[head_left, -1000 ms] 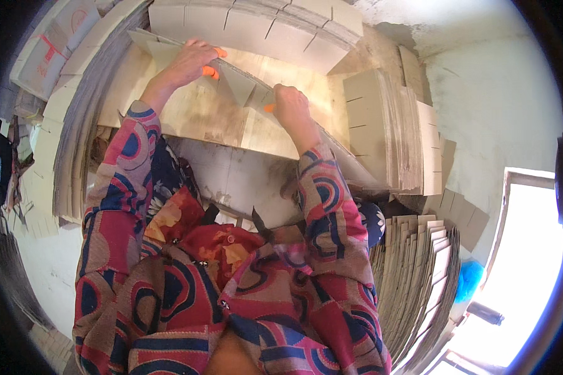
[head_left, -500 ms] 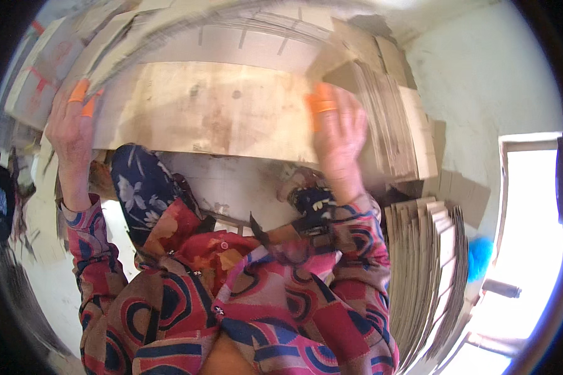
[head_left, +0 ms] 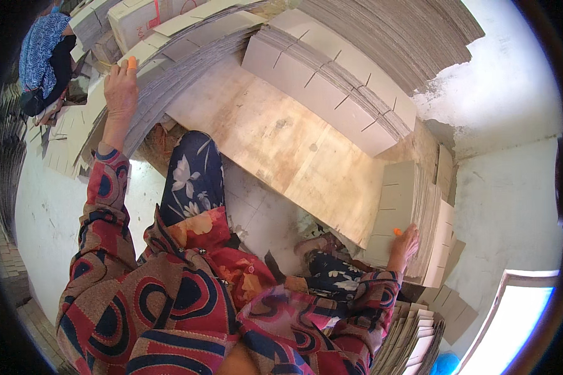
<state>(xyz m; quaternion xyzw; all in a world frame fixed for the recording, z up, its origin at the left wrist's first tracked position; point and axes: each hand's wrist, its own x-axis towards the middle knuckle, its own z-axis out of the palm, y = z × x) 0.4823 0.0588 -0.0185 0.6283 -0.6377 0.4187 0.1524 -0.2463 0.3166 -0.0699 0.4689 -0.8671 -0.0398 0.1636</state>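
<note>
My left hand (head_left: 120,92) reaches out to the upper left, fingers curled over the edge of slotted cardboard strips (head_left: 159,103) in a long, leaning row. An orange cover (head_left: 132,62) sits on one of its fingertips. At the right, my right hand (head_left: 404,249) has its fingers bent around the near edge of another upright stack of slotted cardboard strips (head_left: 391,203), with an orange finger cover (head_left: 397,232) showing. How many strips each hand grips cannot be made out. Between the hands lies a bare wooden board (head_left: 281,150).
Slotted cardboard stacks (head_left: 331,78) line the board's far edge, with more grey sheets (head_left: 400,31) behind. A white carton (head_left: 150,22) stands far left, near blue patterned cloth (head_left: 44,53). More cardboard (head_left: 413,340) leans at lower right, by a blue object (head_left: 444,362) and a bright opening (head_left: 513,325).
The view has turned, so the board now slants. My hands have moved from the board's two ends apart to the left and right cardboard stacks.
</note>
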